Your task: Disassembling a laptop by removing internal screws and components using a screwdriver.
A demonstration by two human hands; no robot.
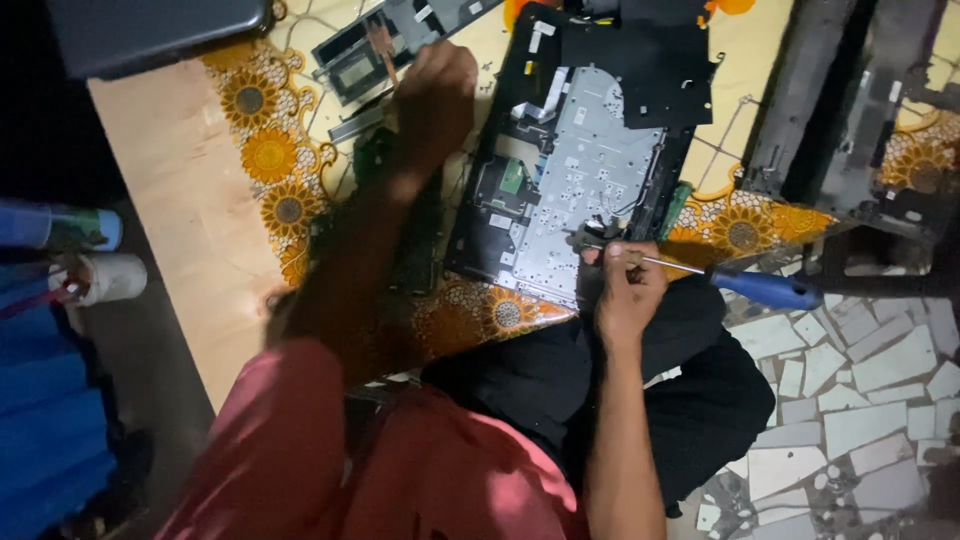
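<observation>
You see a blue-handled screwdriver (765,288), a silver-grey and black laptop chassis (590,170), an orange sunflower-patterned cloth (270,150), and your red sleeves (300,450).

A small green rectangular label (512,177) sits on the dark left part of the opened laptop base (585,170), beside its grey metal plate. White rectangular stickers (541,35) lie near the base's top edge, on the black sheet. A small white label (500,221) lies just below the green one. At the far left edge, a white cylindrical container (112,277) lies on its side beneath a blue and green one (62,227); what either carries cannot be made out. No lit screen shows.
</observation>
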